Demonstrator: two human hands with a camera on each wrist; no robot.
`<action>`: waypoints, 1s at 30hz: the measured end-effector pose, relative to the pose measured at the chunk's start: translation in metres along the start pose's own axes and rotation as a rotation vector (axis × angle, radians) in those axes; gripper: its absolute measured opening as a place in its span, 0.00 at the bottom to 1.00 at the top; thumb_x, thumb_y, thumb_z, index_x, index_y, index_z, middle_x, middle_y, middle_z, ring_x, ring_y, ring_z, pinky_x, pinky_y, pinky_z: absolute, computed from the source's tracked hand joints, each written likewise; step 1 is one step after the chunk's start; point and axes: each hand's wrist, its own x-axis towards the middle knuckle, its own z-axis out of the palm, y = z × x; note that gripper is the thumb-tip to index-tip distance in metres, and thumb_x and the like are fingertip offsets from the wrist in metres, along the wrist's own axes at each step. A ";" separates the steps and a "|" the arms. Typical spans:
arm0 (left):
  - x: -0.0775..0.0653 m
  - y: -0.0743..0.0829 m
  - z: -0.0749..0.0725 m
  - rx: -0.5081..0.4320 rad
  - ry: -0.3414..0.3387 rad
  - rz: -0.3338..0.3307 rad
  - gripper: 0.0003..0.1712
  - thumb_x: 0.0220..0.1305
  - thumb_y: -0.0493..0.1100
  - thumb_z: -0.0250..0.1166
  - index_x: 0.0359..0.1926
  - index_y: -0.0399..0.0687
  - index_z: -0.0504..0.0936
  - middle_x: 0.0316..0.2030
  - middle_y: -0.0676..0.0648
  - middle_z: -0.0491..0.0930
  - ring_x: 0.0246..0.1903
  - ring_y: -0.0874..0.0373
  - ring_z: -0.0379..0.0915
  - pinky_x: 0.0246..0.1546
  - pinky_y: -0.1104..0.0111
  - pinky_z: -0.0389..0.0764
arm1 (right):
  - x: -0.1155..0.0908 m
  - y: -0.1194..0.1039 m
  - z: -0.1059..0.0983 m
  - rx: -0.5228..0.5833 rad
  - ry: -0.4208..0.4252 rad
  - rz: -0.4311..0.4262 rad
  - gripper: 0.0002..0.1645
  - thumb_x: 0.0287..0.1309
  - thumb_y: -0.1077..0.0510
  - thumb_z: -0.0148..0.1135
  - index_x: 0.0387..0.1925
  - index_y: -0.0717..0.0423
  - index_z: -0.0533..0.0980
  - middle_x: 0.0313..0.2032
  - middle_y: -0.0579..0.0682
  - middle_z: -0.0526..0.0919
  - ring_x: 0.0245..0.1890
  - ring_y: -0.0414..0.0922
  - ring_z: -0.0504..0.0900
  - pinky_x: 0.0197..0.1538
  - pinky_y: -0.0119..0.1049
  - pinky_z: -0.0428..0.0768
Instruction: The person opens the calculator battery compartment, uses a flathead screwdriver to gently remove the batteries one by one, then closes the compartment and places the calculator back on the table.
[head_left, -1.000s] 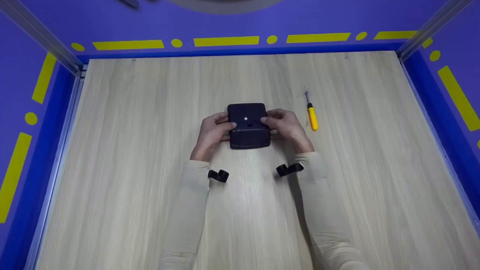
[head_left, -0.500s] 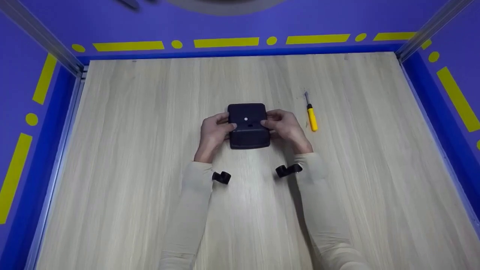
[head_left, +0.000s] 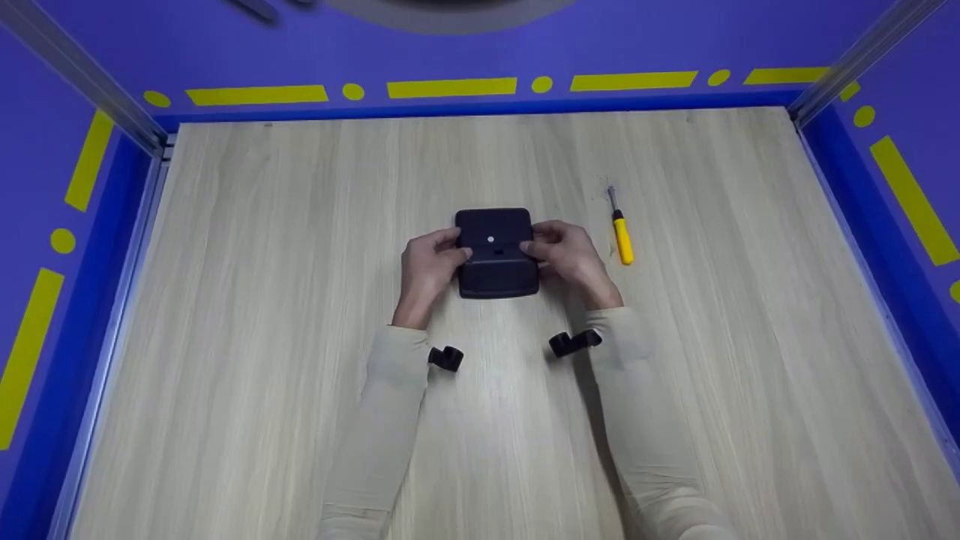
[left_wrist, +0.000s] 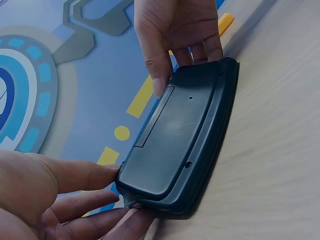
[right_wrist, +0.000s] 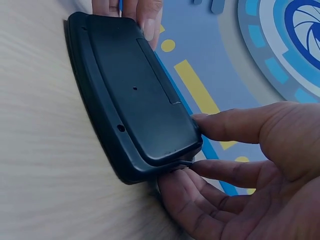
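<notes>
A black plastic device (head_left: pixel 495 274) is held at the middle of the table, a flat box with rounded corners. Its back has small holes and a lid outlined by a seam, plain in the left wrist view (left_wrist: pixel 175 115) and the right wrist view. My left hand (head_left: pixel 427 266) pinches its left side, thumb on the back face and fingers at the edge and beneath. On the opposite side my right hand (head_left: pixel 571 253) grips it the same way. The underside is hidden. To the right lies a screwdriver (head_left: pixel 622 236) with a yellow handle.
The wooden table (head_left: pixel 262 337) has blue walls with yellow markings (head_left: pixel 450 88) at its back and sides. Tiny dark specks lie around the screwdriver's tip. Black wrist camera mounts (head_left: pixel 447 358) jut inward from both sleeves.
My left wrist has shifted slightly right and toward me, with fewer fingers showing under the device. The device and my right hand stay nearly in place.
</notes>
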 end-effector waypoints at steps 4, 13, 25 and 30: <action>0.001 -0.001 0.000 0.018 0.001 0.009 0.24 0.67 0.34 0.72 0.63 0.36 0.84 0.58 0.38 0.86 0.59 0.51 0.82 0.58 0.64 0.81 | 0.001 0.000 0.001 -0.007 0.003 -0.003 0.31 0.69 0.63 0.69 0.70 0.69 0.73 0.50 0.59 0.81 0.38 0.46 0.84 0.43 0.38 0.89; 0.002 -0.005 -0.003 0.042 -0.016 0.042 0.23 0.67 0.35 0.73 0.62 0.36 0.85 0.53 0.39 0.88 0.50 0.52 0.86 0.50 0.63 0.85 | -0.001 0.002 0.002 -0.028 0.008 -0.003 0.31 0.69 0.63 0.69 0.69 0.68 0.73 0.51 0.60 0.81 0.38 0.46 0.84 0.41 0.37 0.89; -0.001 -0.005 -0.008 0.307 -0.057 0.184 0.29 0.71 0.49 0.71 0.67 0.40 0.82 0.65 0.39 0.81 0.67 0.46 0.74 0.69 0.58 0.70 | -0.002 -0.002 0.001 -0.080 0.028 -0.027 0.29 0.73 0.56 0.67 0.69 0.66 0.74 0.52 0.60 0.81 0.43 0.48 0.83 0.42 0.37 0.88; -0.001 -0.007 -0.010 0.384 -0.071 0.284 0.32 0.70 0.51 0.71 0.69 0.40 0.80 0.69 0.38 0.76 0.71 0.42 0.68 0.73 0.54 0.65 | -0.002 -0.002 0.000 -0.119 0.037 -0.047 0.29 0.74 0.54 0.67 0.68 0.65 0.75 0.52 0.59 0.82 0.44 0.49 0.83 0.43 0.39 0.87</action>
